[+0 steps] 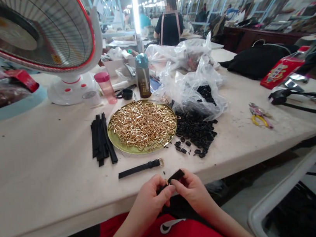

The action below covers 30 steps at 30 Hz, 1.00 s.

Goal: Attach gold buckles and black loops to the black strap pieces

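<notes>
My left hand [151,199] and my right hand [193,192] meet at the table's near edge, both pinched on a short black strap [175,176] with a small gold buckle at its end. Just beyond them a finished black strap with a gold buckle [140,168] lies flat on the table. Behind it sits a gold round tray [119,144] heaped with gold buckles [142,123]. A bundle of black straps [101,139] lies left of the tray. A pile of small black loops [196,128] lies to its right.
A desk fan [46,36] stands at the back left, with a pink cup [106,87] and a dark bottle [143,75] beside it. Clear plastic bags [190,74] spill behind the loops. Pliers [259,115] lie at right. A person in black stands far behind.
</notes>
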Tool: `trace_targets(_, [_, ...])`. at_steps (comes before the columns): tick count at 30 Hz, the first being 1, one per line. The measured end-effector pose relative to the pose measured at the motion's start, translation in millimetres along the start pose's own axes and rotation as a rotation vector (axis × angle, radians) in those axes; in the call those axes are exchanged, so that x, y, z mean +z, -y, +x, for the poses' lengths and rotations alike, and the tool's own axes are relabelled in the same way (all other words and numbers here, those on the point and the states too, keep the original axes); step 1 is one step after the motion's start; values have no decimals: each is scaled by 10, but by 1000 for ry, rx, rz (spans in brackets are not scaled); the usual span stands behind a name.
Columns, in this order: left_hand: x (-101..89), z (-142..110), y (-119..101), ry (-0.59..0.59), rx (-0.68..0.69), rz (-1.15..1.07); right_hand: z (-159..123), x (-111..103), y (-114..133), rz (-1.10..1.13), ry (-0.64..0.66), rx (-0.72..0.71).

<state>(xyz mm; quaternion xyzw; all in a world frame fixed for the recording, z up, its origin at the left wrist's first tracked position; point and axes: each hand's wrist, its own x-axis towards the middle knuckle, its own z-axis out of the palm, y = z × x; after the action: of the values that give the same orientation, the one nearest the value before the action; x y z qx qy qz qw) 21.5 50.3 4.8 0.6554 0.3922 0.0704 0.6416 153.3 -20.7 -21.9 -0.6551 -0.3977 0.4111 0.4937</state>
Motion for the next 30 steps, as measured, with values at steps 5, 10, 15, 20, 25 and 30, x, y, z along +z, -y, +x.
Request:
trace_targets(5, [-14, 178, 73, 2, -26, -77, 63, -54, -13, -15, 82, -64])
trace_targets(10, [-63, 232, 76, 28, 68, 48, 97, -141, -46, -38, 256, -41])
trace_targets(15, [-145, 247, 106, -113, 44, 204, 487, -592, 2, -350, -2, -80])
trace_targets(20, [-91, 255, 118, -109, 54, 174, 1214, -1066, 58, -1011, -422, -178])
trace_targets(25, [-80, 162, 80, -125, 73, 161, 1455, -1093, 38, -1257, -359, -163])
trace_targets(30, [-86, 156, -98, -230, 179, 173, 1148, -871, 97, -703, -296, -197])
